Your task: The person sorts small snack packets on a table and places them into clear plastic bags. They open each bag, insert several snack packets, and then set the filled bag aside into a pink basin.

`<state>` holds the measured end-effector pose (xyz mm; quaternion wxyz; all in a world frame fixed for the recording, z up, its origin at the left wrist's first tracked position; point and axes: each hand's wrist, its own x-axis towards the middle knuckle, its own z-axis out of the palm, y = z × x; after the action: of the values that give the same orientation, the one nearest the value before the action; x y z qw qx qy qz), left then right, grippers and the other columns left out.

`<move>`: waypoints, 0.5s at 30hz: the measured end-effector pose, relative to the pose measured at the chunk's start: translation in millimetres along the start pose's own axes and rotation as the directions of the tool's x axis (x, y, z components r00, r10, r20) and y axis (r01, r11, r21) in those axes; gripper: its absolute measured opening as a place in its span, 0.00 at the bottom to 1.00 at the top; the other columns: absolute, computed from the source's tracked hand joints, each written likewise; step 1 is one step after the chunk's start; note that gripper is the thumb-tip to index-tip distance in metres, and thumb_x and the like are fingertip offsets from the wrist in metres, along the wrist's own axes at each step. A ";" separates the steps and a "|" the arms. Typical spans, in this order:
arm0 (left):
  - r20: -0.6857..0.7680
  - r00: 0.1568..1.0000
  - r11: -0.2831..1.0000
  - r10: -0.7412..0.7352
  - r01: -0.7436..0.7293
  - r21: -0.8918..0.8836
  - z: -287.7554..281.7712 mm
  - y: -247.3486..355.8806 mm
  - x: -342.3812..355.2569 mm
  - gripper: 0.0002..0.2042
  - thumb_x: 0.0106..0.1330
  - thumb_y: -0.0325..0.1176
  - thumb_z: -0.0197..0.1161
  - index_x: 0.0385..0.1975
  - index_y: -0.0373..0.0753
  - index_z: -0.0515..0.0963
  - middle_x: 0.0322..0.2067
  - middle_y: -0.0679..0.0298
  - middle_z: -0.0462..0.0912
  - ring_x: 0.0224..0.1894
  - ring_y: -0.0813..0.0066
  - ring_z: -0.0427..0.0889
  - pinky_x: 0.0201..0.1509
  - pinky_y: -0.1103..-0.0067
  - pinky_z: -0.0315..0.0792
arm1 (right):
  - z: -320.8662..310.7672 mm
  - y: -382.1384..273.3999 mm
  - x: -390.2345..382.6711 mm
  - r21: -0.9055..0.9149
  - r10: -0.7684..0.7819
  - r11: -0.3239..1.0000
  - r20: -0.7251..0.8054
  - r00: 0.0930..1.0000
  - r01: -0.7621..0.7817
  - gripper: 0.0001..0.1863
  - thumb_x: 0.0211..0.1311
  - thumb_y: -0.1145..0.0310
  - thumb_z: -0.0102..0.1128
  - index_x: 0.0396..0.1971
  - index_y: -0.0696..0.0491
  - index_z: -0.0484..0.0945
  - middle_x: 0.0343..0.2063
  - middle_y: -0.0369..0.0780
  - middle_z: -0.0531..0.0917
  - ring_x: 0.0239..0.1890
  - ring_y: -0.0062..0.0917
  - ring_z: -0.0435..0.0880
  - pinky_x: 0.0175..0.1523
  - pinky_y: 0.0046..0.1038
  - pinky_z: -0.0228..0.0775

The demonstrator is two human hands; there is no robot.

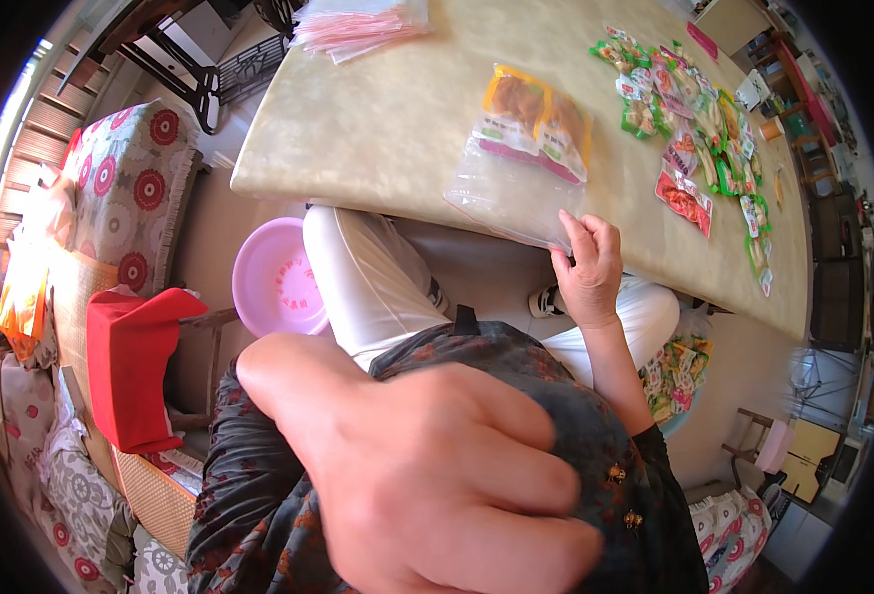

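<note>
My right hand (585,259) pinches the lower corner of a clear plastic bag (501,198) lying at the table's front edge. Two orange-and-yellow food pouches (531,114) with pictures on them lie in the upper part of this bag. My left hand (437,465) is large and close to the camera at the bottom centre, above my lap, with its fingers curled in; what they hold, if anything, is hidden. Right of the bag, many small green, pink and red snack packets (679,203) are spread on the cream table (348,139).
A stack of pinkish bags (358,30) lies at the table's far left. Beside my legs are a pink basin (273,247) on the left and a container of packets (679,376) on the right. A red cloth (130,366) and flower-patterned covers (140,178) are at left.
</note>
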<state>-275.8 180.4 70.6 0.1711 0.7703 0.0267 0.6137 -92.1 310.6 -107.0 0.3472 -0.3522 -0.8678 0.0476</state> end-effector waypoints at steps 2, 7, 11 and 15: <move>-0.005 0.999 0.991 -0.042 0.042 0.129 -18.1 6.7 -0.3 0.05 0.52 0.27 0.65 0.28 0.35 0.77 0.21 0.64 0.77 0.19 0.73 0.77 0.17 0.81 0.66 | 0.5 4.1 -1.1 -0.019 -0.033 0.999 0.001 0.999 0.033 0.27 0.37 0.80 0.70 0.44 0.49 0.79 0.37 0.37 0.73 0.36 0.31 0.74 0.40 0.30 0.70; -0.311 0.730 0.373 -0.608 0.609 0.700 -66.8 -33.6 -81.9 0.19 0.46 0.23 0.67 0.42 0.43 0.79 0.37 0.61 0.79 0.38 0.60 0.80 0.38 0.74 0.75 | -0.3 6.4 1.3 -0.054 -0.129 0.991 -0.083 0.988 0.124 0.19 0.39 0.79 0.69 0.36 0.49 0.81 0.30 0.35 0.75 0.32 0.31 0.75 0.35 0.31 0.70; -0.167 0.733 0.181 -0.659 0.370 0.911 -76.0 -87.0 -146.6 0.20 0.48 0.24 0.66 0.43 0.46 0.76 0.46 0.59 0.74 0.53 0.58 0.72 0.53 0.68 0.69 | -2.4 6.5 2.8 -0.014 -0.131 0.991 -0.109 0.985 0.131 0.16 0.39 0.81 0.69 0.32 0.51 0.82 0.28 0.36 0.74 0.32 0.30 0.74 0.35 0.29 0.69; -0.128 0.829 0.258 -0.545 0.311 0.915 -66.4 -110.1 -151.4 0.14 0.48 0.24 0.62 0.36 0.44 0.76 0.43 0.61 0.75 0.52 0.59 0.74 0.52 0.67 0.69 | -6.7 2.7 5.6 0.015 -0.090 0.996 -0.135 0.987 0.092 0.12 0.41 0.80 0.69 0.29 0.53 0.81 0.27 0.36 0.74 0.32 0.30 0.73 0.35 0.29 0.69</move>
<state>-357.8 261.2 -91.3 -0.1153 0.7572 0.5466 0.3383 -89.0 315.1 -99.7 0.4104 -0.3109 -0.8571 0.0173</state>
